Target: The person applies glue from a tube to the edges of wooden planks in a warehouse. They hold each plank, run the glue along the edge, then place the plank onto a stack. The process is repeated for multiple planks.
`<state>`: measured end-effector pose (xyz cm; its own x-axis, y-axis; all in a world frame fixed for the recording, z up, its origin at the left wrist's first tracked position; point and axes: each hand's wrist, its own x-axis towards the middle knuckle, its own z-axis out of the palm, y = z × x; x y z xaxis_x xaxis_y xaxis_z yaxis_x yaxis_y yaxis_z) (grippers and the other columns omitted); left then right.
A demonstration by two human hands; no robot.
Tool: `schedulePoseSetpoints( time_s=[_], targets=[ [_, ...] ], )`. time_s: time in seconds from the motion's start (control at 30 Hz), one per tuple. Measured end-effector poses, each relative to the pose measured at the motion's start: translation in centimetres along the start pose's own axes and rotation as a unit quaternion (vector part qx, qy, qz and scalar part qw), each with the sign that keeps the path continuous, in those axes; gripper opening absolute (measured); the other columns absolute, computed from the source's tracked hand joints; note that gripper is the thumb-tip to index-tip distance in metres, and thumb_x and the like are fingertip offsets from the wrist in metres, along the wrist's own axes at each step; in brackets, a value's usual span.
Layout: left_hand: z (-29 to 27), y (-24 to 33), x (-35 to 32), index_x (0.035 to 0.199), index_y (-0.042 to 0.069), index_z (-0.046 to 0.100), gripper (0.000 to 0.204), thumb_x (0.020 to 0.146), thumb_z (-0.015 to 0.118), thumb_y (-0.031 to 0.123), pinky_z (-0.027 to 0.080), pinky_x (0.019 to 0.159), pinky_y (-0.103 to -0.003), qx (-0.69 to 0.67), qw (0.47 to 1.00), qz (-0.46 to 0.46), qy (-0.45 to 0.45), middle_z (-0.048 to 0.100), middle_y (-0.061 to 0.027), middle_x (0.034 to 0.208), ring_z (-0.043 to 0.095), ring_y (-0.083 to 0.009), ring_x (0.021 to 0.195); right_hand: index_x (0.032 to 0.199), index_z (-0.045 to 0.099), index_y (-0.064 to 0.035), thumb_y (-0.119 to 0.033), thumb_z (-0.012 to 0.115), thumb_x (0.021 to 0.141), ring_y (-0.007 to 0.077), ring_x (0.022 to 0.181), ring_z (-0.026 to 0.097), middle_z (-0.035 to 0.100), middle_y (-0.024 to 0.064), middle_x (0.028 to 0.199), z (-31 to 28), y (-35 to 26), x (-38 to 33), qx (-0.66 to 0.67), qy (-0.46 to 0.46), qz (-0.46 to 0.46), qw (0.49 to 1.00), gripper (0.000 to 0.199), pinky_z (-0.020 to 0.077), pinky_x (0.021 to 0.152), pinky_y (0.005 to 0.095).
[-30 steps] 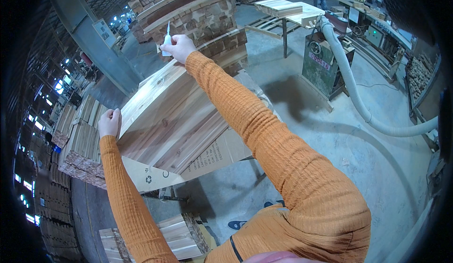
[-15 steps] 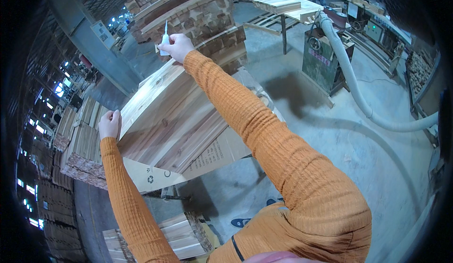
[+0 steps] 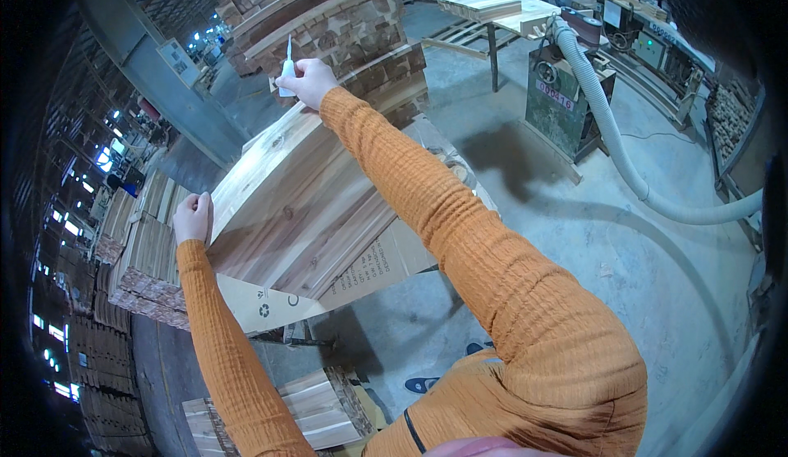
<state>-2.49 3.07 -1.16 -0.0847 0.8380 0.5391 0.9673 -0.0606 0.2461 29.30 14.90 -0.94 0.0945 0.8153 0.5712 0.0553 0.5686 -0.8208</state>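
In my right hand [image 3: 315, 85] is a small white bottle [image 3: 287, 75] with a thin pointed nozzle, pinched between the fingers with its tip upward. That hand is over the far edge of a striped wooden panel [image 3: 287, 231]. My left hand [image 3: 193, 219] is closed at the panel's left corner, its fingers curled against the edge; their tips are partly hidden. The panel's far part looks bright, the near part shaded. Beneath it lies a printed cardboard sheet [image 3: 382, 272], which sticks out on the near side.
Stacked wood rises behind the panel [image 3: 320, 22], with more piles at left [image 3: 148, 260] and below [image 3: 324, 412]. A steel column [image 3: 160, 71] stands at far left. To the right are a green machine [image 3: 554, 108], a pale hose [image 3: 611, 133] and a table with boards [image 3: 525, 15].
My hands have stayed nearly in place, the right one still holding the bottle. Only a slight shift of the whole view shows.
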Motion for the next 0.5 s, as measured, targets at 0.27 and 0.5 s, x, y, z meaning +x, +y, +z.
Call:
schedulePoseSetpoints(
  time_s=[0.27, 0.5],
  targets=[
    [0.00, -0.08, -0.18, 0.085, 0.000, 0.065, 0.040, 0.087, 0.057, 0.038, 0.047, 0.068, -0.037, -0.009, 1.000, 0.003, 0.001, 0.063, -0.0190, 0.075, 0.063, -0.0288, 0.071, 0.086, 0.068, 0.0004, -0.031, 0.073, 0.072, 0.0270, 0.079, 0.066, 0.068, 0.0155, 0.084, 0.05, -0.20, -0.33, 0.024, 0.003, 0.015, 1.000, 0.035, 0.0511, 0.075, 0.0371],
    [-0.27, 0.05, -0.38, 0.088, 0.000, 0.065, 0.042, 0.087, 0.055, 0.041, 0.047, 0.070, -0.038, 0.011, 1.000, -0.001, -0.012, 0.063, -0.0210, 0.079, 0.064, -0.0299, 0.076, 0.087, 0.068, 0.0001, -0.030, 0.073, 0.072, 0.0267, 0.079, 0.066, 0.067, 0.0152, 0.085, 0.01, -0.37, -0.62, 0.017, 0.000, 0.018, 1.000, 0.034, 0.0507, 0.076, 0.0365]
  ],
)
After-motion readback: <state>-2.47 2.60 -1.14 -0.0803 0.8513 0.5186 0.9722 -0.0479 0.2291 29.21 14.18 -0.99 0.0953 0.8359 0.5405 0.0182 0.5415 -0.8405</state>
